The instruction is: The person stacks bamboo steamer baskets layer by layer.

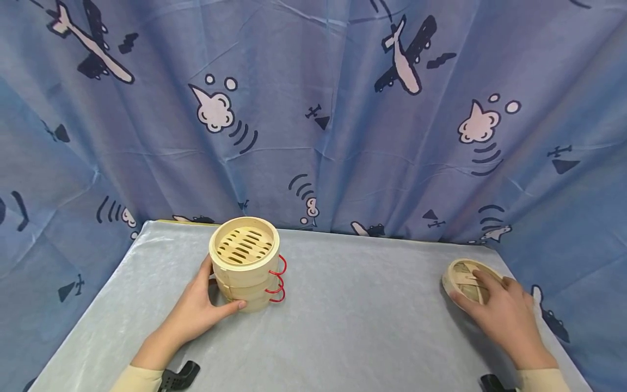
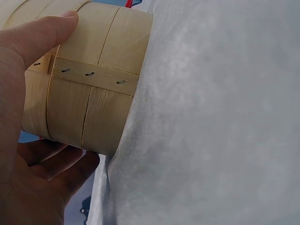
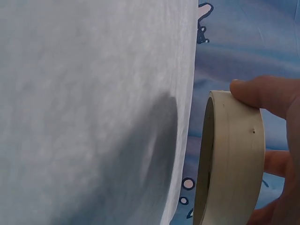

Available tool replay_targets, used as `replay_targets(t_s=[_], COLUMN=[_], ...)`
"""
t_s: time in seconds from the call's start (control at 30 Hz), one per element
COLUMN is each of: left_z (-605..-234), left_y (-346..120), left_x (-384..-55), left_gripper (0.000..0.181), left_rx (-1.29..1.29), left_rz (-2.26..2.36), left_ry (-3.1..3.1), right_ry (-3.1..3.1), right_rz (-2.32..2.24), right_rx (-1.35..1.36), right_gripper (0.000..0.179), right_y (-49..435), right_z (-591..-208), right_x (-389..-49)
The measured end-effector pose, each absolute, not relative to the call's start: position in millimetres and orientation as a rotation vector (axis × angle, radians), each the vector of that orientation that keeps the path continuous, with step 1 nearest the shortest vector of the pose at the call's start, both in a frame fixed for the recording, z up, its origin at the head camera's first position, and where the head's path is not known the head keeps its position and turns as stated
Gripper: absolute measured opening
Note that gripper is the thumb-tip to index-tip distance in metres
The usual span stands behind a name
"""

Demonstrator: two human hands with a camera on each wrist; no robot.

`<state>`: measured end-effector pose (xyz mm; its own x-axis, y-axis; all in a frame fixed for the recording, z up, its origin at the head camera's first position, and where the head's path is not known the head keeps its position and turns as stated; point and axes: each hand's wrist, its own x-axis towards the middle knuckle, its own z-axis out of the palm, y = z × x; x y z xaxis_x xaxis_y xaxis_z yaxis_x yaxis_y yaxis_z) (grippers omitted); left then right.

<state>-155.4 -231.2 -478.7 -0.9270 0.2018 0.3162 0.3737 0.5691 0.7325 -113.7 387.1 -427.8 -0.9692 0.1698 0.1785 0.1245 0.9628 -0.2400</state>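
A stack of bamboo steamer baskets (image 1: 247, 280) stands upright on the left part of the table, its slatted top tier facing up. Red loops (image 1: 279, 280) stick out from its right side. My left hand (image 1: 193, 313) grips the stack from the left, thumb at the front and fingers round behind. In the left wrist view the thumb presses the bamboo wall (image 2: 105, 112), with its stapled seam showing. Over at the right, my right hand (image 1: 511, 318) holds a round bamboo steamer lid (image 1: 467, 291) by its rim; in the right wrist view the lid (image 3: 239, 154) is raised off the table.
A pale grey cloth covers the table (image 1: 362, 305). Blue curtains (image 1: 318, 109) printed with airplanes hang behind it and at both sides. The lid is near the table's right edge. A dark strap (image 1: 181, 375) sits at the left wrist.
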Motion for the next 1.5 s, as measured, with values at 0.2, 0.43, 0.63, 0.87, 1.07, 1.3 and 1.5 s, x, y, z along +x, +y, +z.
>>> replay_targets(t_s=[0.2, 0.43, 0.63, 0.87, 1.07, 1.3, 1.5], left_z=[-479.0, -478.6, -477.3, -479.5, -479.1, -477.1, -476.5], left_y=[-232.0, -231.7, -231.5, -231.3, -230.4, -230.9, -231.7], left_x=[-155.5, -155.5, -155.5, -156.7, -156.8, -156.6, -156.1], left_gripper=[0.132, 0.132, 0.131, 0.130, 0.131, 0.133, 0.133], left_rx=[-0.488, -0.496, -0.493, -0.512, -0.512, -0.521, -0.525], left_rz=[-1.295, -1.307, -1.307, -1.299, -1.305, -1.326, -1.318], left_ry=[-2.604, -2.598, -2.597, -2.578, -2.577, -2.578, -2.579], right_ry=[-2.895, -2.861, -2.851, -2.836, -2.799, -2.789, -2.769], right_rz=[0.363, 0.386, 0.408, 0.436, 0.471, 0.488, 0.520], right_rx=[-0.188, -0.139, -0.086, -0.021, 0.045, 0.098, 0.127], right_gripper=[0.093, 0.089, 0.087, 0.084, 0.082, 0.081, 0.078], right_y=[376.3, 364.5, 355.1, 336.1, 322.6, 307.6, 295.1], right_z=[-426.2, -424.6, -419.1, -413.1, -410.2, -409.4, -409.0], right_x=[-116.1, -116.8, -118.0, -120.0, -124.6, -125.3, -126.7])
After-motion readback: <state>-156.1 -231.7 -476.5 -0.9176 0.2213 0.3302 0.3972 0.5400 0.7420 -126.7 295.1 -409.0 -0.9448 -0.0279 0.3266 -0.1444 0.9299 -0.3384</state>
